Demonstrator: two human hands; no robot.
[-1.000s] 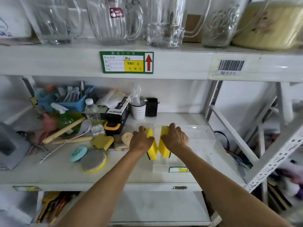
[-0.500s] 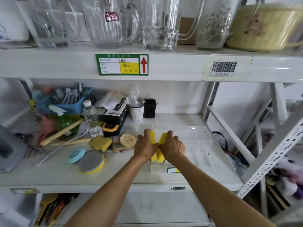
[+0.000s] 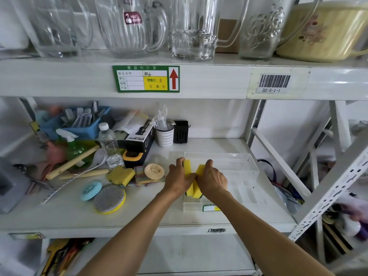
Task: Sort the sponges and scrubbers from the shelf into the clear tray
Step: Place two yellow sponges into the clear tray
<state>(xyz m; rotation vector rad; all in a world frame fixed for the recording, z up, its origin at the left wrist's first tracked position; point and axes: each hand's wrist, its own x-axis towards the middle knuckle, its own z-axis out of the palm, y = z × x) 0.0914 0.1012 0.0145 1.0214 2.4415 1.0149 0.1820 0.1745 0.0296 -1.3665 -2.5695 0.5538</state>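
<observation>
Two yellow sponges stand on edge in the left end of the clear tray [image 3: 237, 162] on the middle shelf. My left hand [image 3: 179, 179] grips the left yellow sponge [image 3: 187, 166]. My right hand [image 3: 212, 179] grips the right yellow sponge [image 3: 200, 169]; the two sponges touch near their front ends. Left of the tray lie a loose yellow sponge [image 3: 121, 174], a striped sponge [image 3: 140, 175] under a round beige scrubber [image 3: 154, 171], a round grey-and-yellow scrubber [image 3: 109, 198] and a small blue round scrubber [image 3: 91, 190].
A black spray-bottle box [image 3: 139, 140], water bottle [image 3: 109, 145], white cup [image 3: 164, 135], black holder [image 3: 180, 132], blue basket [image 3: 79, 124] and wooden-handled brushes [image 3: 73, 162] crowd the shelf's back left. Glass jugs [image 3: 131, 26] stand on the shelf above. A steel upright [image 3: 254, 124] rises at right.
Both hands have pushed the two sponges down and together into the tray's left end; the gap between the sponges has closed at the front.
</observation>
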